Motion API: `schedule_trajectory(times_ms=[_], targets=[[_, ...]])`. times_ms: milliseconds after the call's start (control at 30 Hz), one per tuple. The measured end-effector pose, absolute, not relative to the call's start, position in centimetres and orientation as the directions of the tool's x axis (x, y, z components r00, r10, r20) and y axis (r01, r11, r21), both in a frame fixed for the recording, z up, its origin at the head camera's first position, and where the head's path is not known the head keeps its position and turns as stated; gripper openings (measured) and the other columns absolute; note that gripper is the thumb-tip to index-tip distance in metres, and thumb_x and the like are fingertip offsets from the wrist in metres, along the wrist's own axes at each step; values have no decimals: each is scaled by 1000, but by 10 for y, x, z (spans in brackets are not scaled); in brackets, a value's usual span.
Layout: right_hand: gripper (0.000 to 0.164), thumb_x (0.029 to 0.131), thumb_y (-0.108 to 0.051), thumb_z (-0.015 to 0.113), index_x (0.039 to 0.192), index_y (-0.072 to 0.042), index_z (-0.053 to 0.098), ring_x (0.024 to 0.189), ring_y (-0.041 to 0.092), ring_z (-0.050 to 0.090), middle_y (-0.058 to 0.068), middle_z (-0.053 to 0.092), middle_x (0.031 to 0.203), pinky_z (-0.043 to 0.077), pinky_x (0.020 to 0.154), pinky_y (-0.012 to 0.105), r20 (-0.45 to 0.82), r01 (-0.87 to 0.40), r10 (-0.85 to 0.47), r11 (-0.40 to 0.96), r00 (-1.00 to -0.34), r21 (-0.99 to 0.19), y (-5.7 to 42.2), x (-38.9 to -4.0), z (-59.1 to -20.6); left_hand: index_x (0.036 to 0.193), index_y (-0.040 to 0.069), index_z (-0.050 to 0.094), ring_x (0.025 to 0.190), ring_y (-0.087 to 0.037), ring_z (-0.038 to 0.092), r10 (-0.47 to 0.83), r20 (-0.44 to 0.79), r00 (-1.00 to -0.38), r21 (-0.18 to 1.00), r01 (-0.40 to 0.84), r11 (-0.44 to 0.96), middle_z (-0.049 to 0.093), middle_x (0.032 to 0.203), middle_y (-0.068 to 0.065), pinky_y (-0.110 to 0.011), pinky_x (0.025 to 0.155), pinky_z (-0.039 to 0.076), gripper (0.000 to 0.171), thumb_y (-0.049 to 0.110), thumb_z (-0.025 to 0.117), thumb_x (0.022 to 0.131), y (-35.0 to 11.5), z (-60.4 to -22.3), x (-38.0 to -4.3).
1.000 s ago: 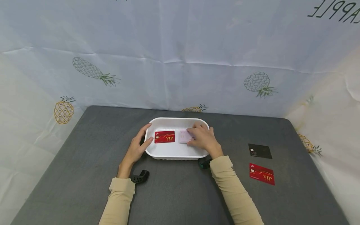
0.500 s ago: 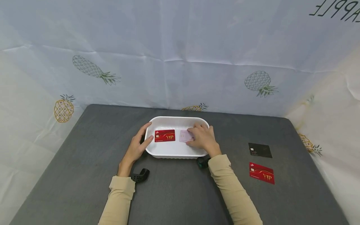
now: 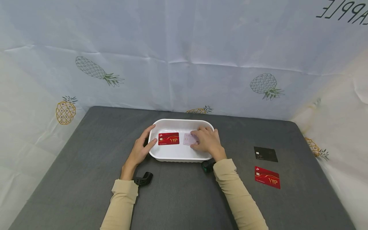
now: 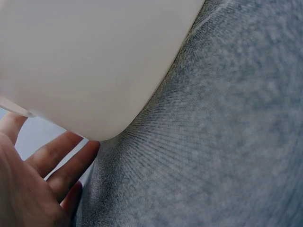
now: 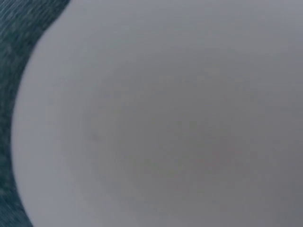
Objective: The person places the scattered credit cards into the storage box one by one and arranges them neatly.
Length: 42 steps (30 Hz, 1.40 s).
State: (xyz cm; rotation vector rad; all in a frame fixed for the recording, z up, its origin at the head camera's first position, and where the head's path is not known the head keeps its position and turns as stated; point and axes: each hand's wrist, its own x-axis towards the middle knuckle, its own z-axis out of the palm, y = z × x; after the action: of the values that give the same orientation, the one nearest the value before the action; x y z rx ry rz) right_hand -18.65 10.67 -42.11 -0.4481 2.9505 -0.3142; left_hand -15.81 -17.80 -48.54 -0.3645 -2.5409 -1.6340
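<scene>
A white plastic tray [image 3: 178, 156] sits on the grey table. My left hand [image 3: 138, 153] holds its left end, thumb over the rim and fingers along the outside; in the left wrist view those fingers [image 4: 71, 168] touch the outer wall. Inside the tray lies a red VIP card [image 3: 168, 139], face up, on the left. To its right is a pale pink card [image 3: 188, 139], partly covered by my right hand [image 3: 207, 140], whose thumb and forefinger grip it at opposite long edges. The right wrist view shows only the blurred tray wall [image 5: 142, 118].
On the table to the right lie a black VIP card [image 3: 265, 154] and, nearer, another red VIP card [image 3: 267, 177]. Black wrist devices [image 3: 143, 179] show below the hands. A pineapple-print cloth [image 3: 178, 86] hangs behind the far table edge.
Both hands, the tray and the cards stay where they are. The pink card's visible part looks slightly shifted under the right fingers; the view moves a little.
</scene>
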Motion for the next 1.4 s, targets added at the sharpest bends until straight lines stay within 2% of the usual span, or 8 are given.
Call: schedule_trajectory(times_ms=[367, 667, 900, 1167, 1400], targets=[[53, 86, -38, 80, 135, -23, 68, 127, 33, 52, 9, 63, 132, 38, 102, 62, -86, -278, -314, 915, -945, -291, 110, -187, -421, 157, 17, 39, 136, -40, 51, 143, 198, -970, 886, 239, 398, 50, 153, -22, -65, 110, 41, 62, 25, 58, 99, -177, -485, -158], [55, 87, -38, 80, 137, -21, 67, 122, 26, 55, 9, 62, 135, 43, 99, 62, -85, -291, -348, 876, -934, -385, 115, -189, -416, 157, 16, 39, 137, -40, 50, 145, 211, -967, 886, 252, 389, 50, 153, -23, -65, 112, 38, 61, 22, 58, 99, -179, -485, -157], [54, 88, -34, 79, 137, -16, 66, 133, 31, 53, 13, 56, 147, 42, 104, 66, -67, -296, -375, 818, -925, -494, 123, -188, -413, 157, 15, 39, 137, -41, 50, 146, 200, -969, 889, 242, 388, 51, 152, -23, -65, 111, 39, 62, 23, 58, 99, -178, -483, -156], [52, 90, -31, 77, 137, -12, 66, 132, 32, 53, 13, 56, 145, 47, 105, 59, -39, -325, -420, 754, -907, -571, 132, -187, -412, 157, 15, 39, 139, -42, 48, 147, 196, -970, 889, 239, 392, 48, 154, -23, -66, 113, 37, 62, 24, 58, 98, -177, -483, -156], [52, 90, -29, 77, 137, -12, 65, 135, 36, 51, 15, 54, 147, 43, 105, 66, -15, -328, -420, 730, -907, -600, 139, -183, -407, 157, 16, 38, 138, -40, 49, 148, 205, -968, 886, 248, 392, 49, 154, -22, -65, 113, 37, 62, 23, 58, 99, -178, -486, -157]])
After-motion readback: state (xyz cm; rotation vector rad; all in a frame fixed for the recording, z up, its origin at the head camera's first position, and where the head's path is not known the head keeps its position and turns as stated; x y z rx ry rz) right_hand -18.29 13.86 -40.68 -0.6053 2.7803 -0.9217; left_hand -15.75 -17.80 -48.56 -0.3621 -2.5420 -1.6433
